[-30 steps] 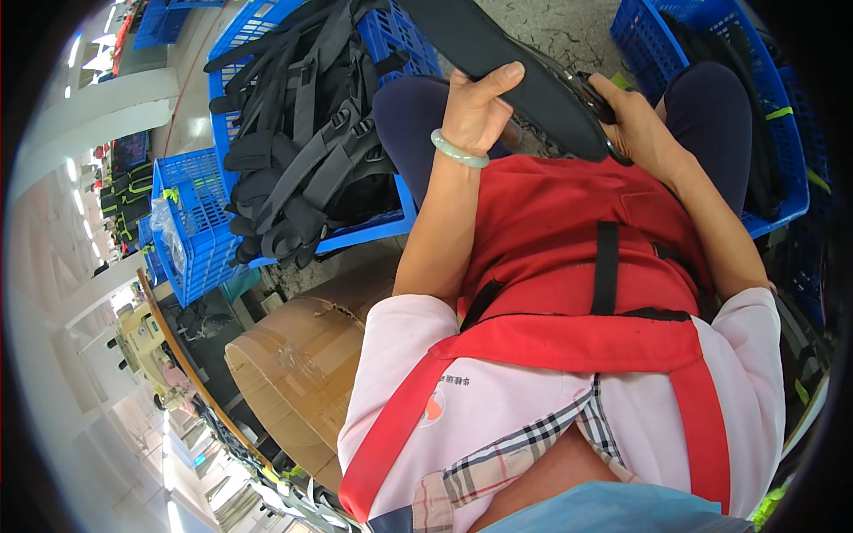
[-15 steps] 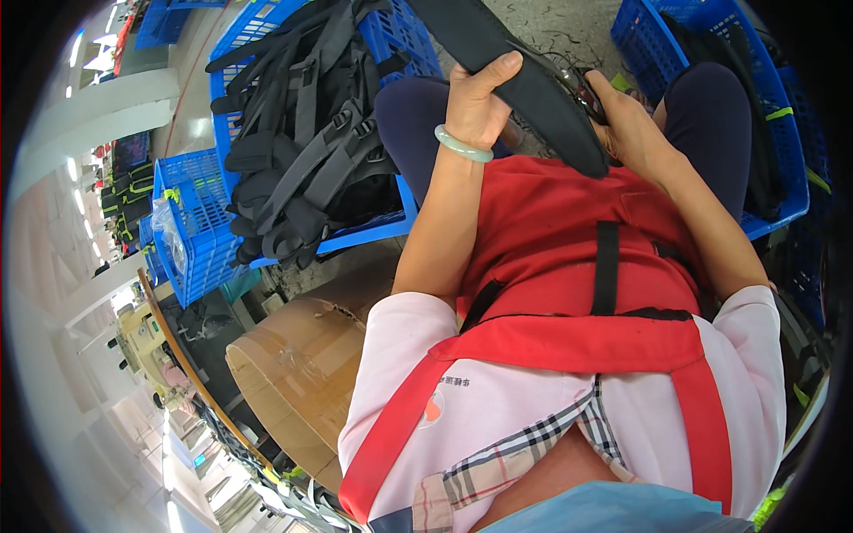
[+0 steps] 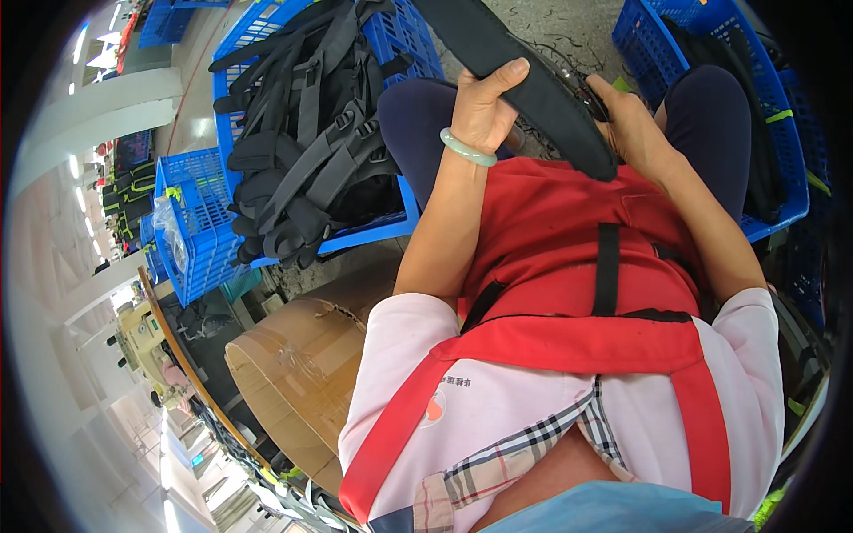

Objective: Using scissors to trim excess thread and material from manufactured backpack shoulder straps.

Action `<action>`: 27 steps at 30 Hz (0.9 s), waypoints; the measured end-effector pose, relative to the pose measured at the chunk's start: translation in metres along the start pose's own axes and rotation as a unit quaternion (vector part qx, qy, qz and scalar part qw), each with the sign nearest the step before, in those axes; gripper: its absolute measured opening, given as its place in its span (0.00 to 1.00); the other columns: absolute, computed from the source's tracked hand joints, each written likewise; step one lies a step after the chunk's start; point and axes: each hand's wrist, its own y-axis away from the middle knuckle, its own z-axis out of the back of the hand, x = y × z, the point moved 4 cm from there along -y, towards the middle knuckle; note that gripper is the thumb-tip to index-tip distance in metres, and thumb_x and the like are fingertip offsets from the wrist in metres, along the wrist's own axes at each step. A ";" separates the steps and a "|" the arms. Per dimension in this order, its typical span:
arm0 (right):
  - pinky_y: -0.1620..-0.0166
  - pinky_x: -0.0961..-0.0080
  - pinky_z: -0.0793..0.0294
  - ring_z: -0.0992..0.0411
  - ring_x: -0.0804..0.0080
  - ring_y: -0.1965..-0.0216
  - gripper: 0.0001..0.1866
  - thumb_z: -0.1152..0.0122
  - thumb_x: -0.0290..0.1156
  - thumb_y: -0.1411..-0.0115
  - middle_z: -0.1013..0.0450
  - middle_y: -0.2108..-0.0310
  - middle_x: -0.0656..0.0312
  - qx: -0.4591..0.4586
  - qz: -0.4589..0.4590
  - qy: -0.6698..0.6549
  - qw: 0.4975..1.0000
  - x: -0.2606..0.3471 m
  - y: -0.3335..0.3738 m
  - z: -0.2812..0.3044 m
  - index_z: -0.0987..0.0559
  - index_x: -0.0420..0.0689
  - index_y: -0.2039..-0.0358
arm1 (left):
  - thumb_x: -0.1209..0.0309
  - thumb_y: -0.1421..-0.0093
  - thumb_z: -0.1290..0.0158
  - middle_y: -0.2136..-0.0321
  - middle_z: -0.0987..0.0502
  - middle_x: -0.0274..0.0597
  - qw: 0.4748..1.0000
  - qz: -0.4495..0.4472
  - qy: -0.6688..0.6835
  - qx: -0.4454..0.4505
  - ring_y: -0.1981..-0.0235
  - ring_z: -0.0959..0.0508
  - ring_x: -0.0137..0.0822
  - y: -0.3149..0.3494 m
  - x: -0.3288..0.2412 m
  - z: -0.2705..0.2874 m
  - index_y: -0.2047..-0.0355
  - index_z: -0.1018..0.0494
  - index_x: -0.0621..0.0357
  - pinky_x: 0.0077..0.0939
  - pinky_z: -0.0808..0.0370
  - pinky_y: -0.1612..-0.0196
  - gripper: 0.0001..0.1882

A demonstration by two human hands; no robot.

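Note:
A black padded shoulder strap [image 3: 542, 98] slants over my lap, its rounded end towards me and its far end running out at the top edge. With thumb on top and fingers underneath, my left hand [image 3: 484, 108] grips its left edge; a pale green bangle circles that wrist. On the strap's other side, my right hand [image 3: 633, 129] is closed around a small dark tool [image 3: 595, 96] with a metallic part, close to the strap's edge. The strap hides some of the right fingers and part of the tool, so its exact kind is unclear.
At the left stands a blue plastic crate [image 3: 333, 238] heaped with black and grey straps [image 3: 311, 142]. Another blue crate [image 3: 644, 49] with black pieces is at the right. A smaller blue crate [image 3: 200, 231] and a cardboard box [image 3: 298, 369] stand to my left. Dark thread scraps litter the floor.
My left hand and the strap have shifted slightly to the right. The right hand stays in nearly the same place, still holding the small tool.

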 end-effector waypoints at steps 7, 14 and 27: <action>0.66 0.60 0.31 0.30 0.40 0.64 0.17 0.37 0.32 0.44 0.28 0.71 0.41 -0.021 -0.001 -0.018 1.000 -0.006 0.003 0.006 0.33 0.40 0.59 | 0.79 0.44 0.42 0.66 0.22 0.35 0.996 0.018 -0.077 0.042 0.62 0.22 0.32 0.003 0.004 -0.002 0.63 0.25 0.59 0.27 0.25 0.56 0.08; 0.67 0.58 0.32 0.30 0.42 0.67 0.17 0.37 0.33 0.44 0.27 0.73 0.46 -0.044 0.009 0.097 0.994 -0.006 0.003 0.020 0.35 0.42 0.62 | 0.72 0.44 0.40 0.65 0.22 0.37 0.987 -0.051 -0.155 0.005 0.64 0.22 0.31 -0.014 -0.030 0.014 0.61 0.25 0.62 0.27 0.24 0.58 0.11; 0.61 0.57 0.33 0.32 0.37 0.59 0.18 0.40 0.30 0.43 0.28 0.66 0.41 0.026 0.023 -0.005 0.999 -0.005 0.010 0.010 0.37 0.39 0.58 | 0.86 0.50 0.40 0.68 0.20 0.39 0.995 -0.016 -0.081 0.050 0.66 0.20 0.32 -0.003 -0.015 0.008 0.64 0.24 0.61 0.26 0.21 0.59 0.13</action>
